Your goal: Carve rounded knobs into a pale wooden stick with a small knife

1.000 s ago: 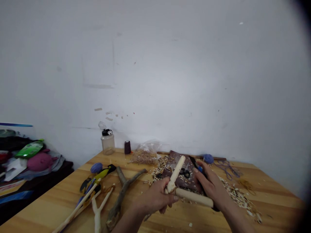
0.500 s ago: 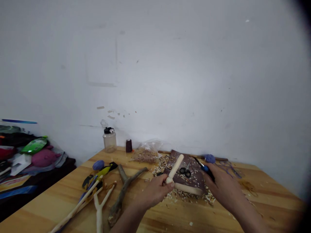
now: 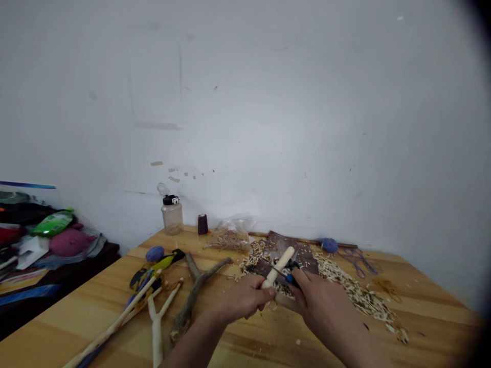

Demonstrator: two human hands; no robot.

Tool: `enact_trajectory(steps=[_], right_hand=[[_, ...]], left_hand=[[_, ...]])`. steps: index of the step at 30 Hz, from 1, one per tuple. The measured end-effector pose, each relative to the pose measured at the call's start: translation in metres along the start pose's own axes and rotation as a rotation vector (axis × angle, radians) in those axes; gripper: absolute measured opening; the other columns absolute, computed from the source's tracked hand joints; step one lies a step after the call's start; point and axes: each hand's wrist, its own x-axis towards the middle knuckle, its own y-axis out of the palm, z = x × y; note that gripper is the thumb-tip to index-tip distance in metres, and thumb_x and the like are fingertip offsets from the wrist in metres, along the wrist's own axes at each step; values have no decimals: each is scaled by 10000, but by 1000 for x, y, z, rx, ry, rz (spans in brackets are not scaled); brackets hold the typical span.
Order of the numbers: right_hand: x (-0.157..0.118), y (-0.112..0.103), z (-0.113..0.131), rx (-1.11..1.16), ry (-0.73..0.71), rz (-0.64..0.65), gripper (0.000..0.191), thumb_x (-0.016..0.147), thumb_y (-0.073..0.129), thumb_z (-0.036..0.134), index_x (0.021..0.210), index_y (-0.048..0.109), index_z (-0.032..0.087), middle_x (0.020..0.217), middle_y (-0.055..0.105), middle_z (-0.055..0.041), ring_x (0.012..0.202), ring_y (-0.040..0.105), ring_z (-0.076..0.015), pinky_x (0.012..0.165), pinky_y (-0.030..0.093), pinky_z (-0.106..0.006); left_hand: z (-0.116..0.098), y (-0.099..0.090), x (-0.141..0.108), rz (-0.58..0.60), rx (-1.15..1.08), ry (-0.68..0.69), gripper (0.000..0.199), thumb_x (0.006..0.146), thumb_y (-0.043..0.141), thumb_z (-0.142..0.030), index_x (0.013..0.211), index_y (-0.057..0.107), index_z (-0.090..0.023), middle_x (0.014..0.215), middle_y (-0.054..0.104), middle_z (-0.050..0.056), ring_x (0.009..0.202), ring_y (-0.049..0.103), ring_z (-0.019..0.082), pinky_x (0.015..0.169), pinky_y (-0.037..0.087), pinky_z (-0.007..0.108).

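Pale peeled stick (image 3: 279, 267) sits gripped in the left hand (image 3: 240, 301), its rounded upper end angled up and to the right just above the lower middle of the frame. The left hand's fingers wrap closed around its lower part. The right hand (image 3: 326, 312) is clamped on a blue-handled knife (image 3: 290, 278), whose thin blade lies across the stick. The two hands are close together, almost touching, above a dark brown leather pad (image 3: 291, 250) strewn with wood shavings (image 3: 356, 296). Black-handled scissors (image 3: 293, 265) lie on the pad, partly hidden behind the stick and knife.

More shavings spread to the right across the pine table (image 3: 422, 317), toward a tangle of purple cord (image 3: 356, 263) and a blue yarn ball (image 3: 329, 245). Along the back edge stand a clear plastic bottle (image 3: 172, 217), a dark thread spool (image 3: 203, 224) and a plastic bag of shavings (image 3: 230, 237).

Left of the hands lie a forked branch with its bark on (image 3: 195, 291), a peeled forked stick (image 3: 156, 332), a long peeled stick (image 3: 115, 322), a yellow-and-black tool (image 3: 164, 261) and a second blue ball (image 3: 154, 253). Beyond the table at the far left, a pink plush toy (image 3: 69, 242) and a green packet (image 3: 53, 223) sit among cloth.
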Motion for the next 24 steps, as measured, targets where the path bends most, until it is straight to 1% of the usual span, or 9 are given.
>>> enact_trajectory(steps=[3,5,8,12,14,16,18,20,24], right_hand=[[2,4,1,100,58,-21,161,872,394,299,928,539,258,783,673,-10,642,633,-207,506,316,-256],[4,6,-1,207,174,-89,232,860,417,379,1042,505,267,781,680,-7,649,639,-211,524,354,-259],[9,7,-8,337,376,-254,452,797,475,489,1166,444,229,788,684,-35,685,643,-227,561,405,-274],[13,5,-16,435,468,-351,497,762,475,533,1152,489,226,803,683,-52,714,639,-235,592,431,-290],[14,5,-19,521,448,-343,453,766,458,532,1086,535,221,785,680,-50,695,634,-221,596,435,-285],[14,5,-20,594,426,-343,443,764,453,533,1051,553,210,781,676,-49,687,627,-208,601,437,-280],[14,2,-21,623,401,-341,453,764,454,525,1067,545,200,782,668,-46,682,618,-201,599,436,-278],[11,-5,-21,647,364,-331,462,776,444,509,1102,519,190,774,658,-40,661,606,-190,586,431,-275],[-5,-25,-16,717,274,-298,360,833,385,467,1041,488,192,721,622,-15,618,573,-169,565,421,-268]], left_hand=[[-5,0,-2,-61,216,27,241,764,457,-388,670,525,-176,579,508,-25,504,462,103,454,293,201],[-9,2,-5,-175,425,54,237,757,482,-392,702,571,-180,648,577,6,600,520,142,511,315,226],[-14,9,-10,-354,674,96,254,790,458,-403,827,603,-198,803,634,51,729,564,199,607,356,273],[-22,18,-18,-451,747,120,265,826,413,-371,961,583,-218,904,619,73,801,562,223,672,384,306],[-25,21,-20,-447,664,154,280,833,413,-370,1019,573,-236,926,609,64,814,555,212,692,393,306],[-26,23,-18,-363,469,206,277,838,420,-364,1048,564,-254,910,601,37,788,552,179,692,405,285],[-23,26,-15,-172,175,215,272,837,430,-375,1049,550,-254,839,580,5,673,542,127,623,421,245],[-18,30,-13,40,-160,94,308,815,455,-432,1042,512,-231,756,516,-20,472,475,70,463,401,209],[-6,39,-24,85,-644,33,330,773,535,-428,1013,470,-211,715,485,-34,366,467,55,326,324,169]])
